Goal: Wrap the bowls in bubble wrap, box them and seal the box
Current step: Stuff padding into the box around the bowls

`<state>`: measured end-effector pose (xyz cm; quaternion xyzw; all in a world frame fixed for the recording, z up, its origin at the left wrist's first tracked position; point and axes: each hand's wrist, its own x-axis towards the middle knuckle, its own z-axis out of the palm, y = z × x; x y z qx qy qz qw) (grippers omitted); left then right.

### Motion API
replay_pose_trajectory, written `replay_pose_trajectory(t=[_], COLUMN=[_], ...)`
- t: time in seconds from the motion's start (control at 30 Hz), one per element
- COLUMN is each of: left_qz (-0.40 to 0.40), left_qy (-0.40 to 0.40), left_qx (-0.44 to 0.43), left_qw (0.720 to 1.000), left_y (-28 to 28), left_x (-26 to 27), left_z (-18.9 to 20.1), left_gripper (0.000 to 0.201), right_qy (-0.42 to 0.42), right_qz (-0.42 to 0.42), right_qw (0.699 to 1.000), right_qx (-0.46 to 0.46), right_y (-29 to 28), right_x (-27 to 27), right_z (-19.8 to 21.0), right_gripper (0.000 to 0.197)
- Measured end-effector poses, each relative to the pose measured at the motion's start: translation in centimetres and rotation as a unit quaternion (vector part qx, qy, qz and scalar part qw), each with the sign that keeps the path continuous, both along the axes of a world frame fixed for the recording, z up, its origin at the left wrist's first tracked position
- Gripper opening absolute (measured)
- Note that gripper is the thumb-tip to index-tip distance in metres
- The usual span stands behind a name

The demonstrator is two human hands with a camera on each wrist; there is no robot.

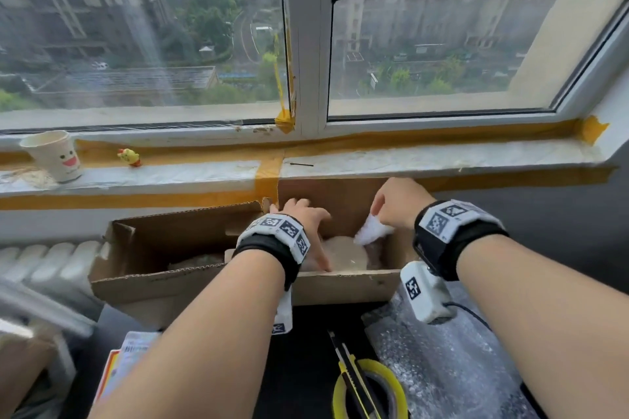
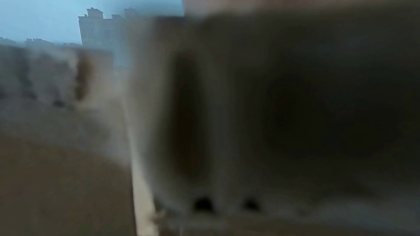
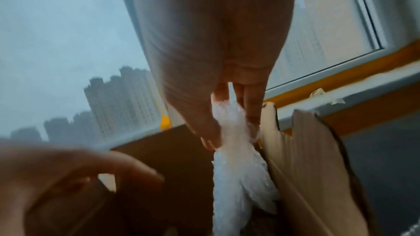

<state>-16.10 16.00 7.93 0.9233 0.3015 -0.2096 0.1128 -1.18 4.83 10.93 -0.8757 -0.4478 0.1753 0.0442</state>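
Note:
An open brown cardboard box (image 1: 343, 286) stands below the window sill, flaps up. Inside its right part lies a bowl wrapped in bubble wrap (image 1: 343, 253). My left hand (image 1: 311, 224) reaches into the box with spread, fairly straight fingers resting on the wrapped bundle. My right hand (image 1: 396, 202) is over the box's right end and pinches a twisted tail of the bubble wrap (image 3: 232, 132) between thumb and fingers (image 3: 204, 128). The left wrist view is a blur of cardboard. A second pale bundle (image 1: 195, 262) shows dimly in the box's left part.
A roll of bubble wrap (image 1: 449, 360) lies at the front right. A yellow tape roll (image 1: 388, 381) and a yellow-black utility knife (image 1: 350, 374) lie in front of the box. A paper cup (image 1: 54, 155) and a small yellow toy (image 1: 129, 156) stand on the sill.

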Motion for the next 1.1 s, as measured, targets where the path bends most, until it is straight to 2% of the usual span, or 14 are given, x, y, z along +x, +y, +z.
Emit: replay_pose_trajectory(t=[0.07, 0.13, 0.37, 0.43, 0.5, 0.57, 0.67, 0.87, 1.0, 1.1], left_qz=[0.01, 0.004, -0.003, -0.002, -0.003, -0.005, -0.005, 0.0, 0.0, 0.001], left_qy=[0.014, 0.029, 0.036, 0.03, 0.026, 0.021, 0.013, 0.005, 0.0, 0.004], left_qx=[-0.021, -0.021, 0.002, 0.007, 0.012, 0.014, 0.008, -0.018, -0.029, -0.037], left_qw=[1.0, 0.999, 0.999, 1.0, 1.0, 1.0, 1.0, 1.0, 1.0, 0.999], left_y=[0.2, 0.1, 0.3, 0.3, 0.2, 0.1, 0.4, 0.9, 1.1, 1.2], left_x=[0.1, 0.3, 0.5, 0.5, 0.5, 0.4, 0.3, 0.1, 0.1, 0.1], left_z=[-0.6, -1.0, -1.9, -2.2, -2.6, -2.9, -3.1, -3.4, -3.4, -3.5], left_gripper=[0.119, 0.125, 0.123, 0.123, 0.123, 0.125, 0.127, 0.126, 0.125, 0.126], right_qy=[-0.037, -0.072, -0.126, -0.137, -0.135, -0.113, -0.099, -0.061, -0.047, 0.007], right_qz=[0.025, 0.046, 0.04, 0.025, 0.017, 0.014, -0.009, 0.006, -0.016, -0.045], right_qw=[0.997, 0.992, 0.973, 0.97, 0.971, 0.97, 0.97, 0.977, 0.988, 0.99], right_qx=[-0.057, -0.091, -0.191, -0.197, -0.198, -0.214, -0.222, -0.206, -0.149, -0.137], right_y=[0.7, 1.3, 2.7, 3.2, 3.5, 3.8, 3.3, 2.2, 1.8, 1.9], right_x=[-0.4, -0.5, -1.2, -1.4, -1.3, -0.5, 0.4, -0.8, -0.8, -0.9], right_z=[-0.7, -1.3, -3.4, -4.0, -4.9, -7.0, -10.0, -9.8, -9.3, -9.2], right_gripper=[0.032, 0.033, 0.016, 0.018, 0.021, 0.018, 0.024, 0.019, 0.012, 0.01])
